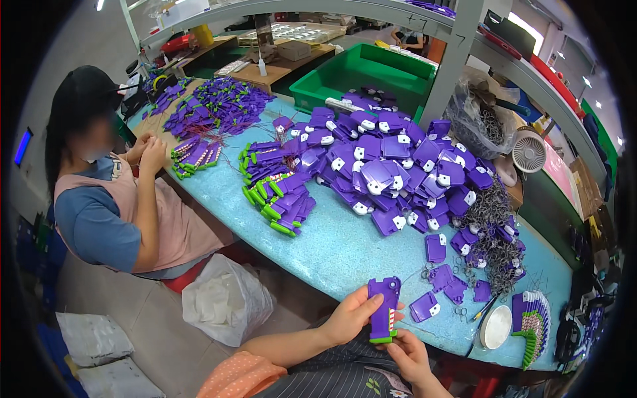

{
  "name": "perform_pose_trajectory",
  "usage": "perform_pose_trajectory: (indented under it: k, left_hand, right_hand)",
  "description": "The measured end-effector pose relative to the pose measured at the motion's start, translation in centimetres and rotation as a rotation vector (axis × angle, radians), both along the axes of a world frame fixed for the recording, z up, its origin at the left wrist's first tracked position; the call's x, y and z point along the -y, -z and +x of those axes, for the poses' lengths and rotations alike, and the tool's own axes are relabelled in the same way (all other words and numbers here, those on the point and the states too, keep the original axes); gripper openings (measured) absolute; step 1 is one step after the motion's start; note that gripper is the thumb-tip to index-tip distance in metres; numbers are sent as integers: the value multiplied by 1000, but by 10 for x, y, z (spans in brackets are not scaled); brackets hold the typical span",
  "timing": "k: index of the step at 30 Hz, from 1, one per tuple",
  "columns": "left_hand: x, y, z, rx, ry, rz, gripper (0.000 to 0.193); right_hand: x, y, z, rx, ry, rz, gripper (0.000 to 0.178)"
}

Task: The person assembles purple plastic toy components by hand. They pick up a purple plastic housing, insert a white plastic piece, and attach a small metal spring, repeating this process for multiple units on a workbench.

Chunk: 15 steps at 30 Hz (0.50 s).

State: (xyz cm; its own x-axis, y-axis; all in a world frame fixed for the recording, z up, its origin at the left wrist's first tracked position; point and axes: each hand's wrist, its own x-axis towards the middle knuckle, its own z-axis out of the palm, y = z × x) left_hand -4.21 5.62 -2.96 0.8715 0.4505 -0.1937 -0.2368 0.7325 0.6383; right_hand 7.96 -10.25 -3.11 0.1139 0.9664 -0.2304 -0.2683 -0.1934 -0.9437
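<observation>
Just off the table's near edge I hold a purple plastic part [383, 308] with a green end and a red-and-white striped side. My left hand [358, 313] is closed on its left side, thumb across the face. The fingers of my right hand [408, 355] pinch its green lower end. On the table close by lie several loose purple covers [436, 248], some with white corners. A big heap of purple-and-white covers [391, 159] is beyond them. To the right, a tangle of dark metal rings [494, 232] spreads along the table.
A fanned row of finished-looking purple parts [534, 318] lies right of a white round dish [496, 327]. Green-tipped purple parts [279, 199] are stacked mid-table. A co-worker [113, 192] sits at left. Behind stand a green bin [345, 69], a metal shelf post [454, 63] and a small fan [529, 150].
</observation>
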Motion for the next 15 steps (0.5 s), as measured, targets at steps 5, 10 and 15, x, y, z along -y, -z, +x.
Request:
perform_pose_trajectory:
  k: [5,10,15]
  left_hand:
    - [8,2,-19,-124,192,125,31]
    - [37,5,-13,-168,333,390,25]
    - [29,8,-19,-146,185,178,32]
  right_hand:
    - [-14,-29,38,86,501,11,38]
    - [-69,-44,42,50,498,-34,35]
    - [-52,-69,27,839,503,179,13]
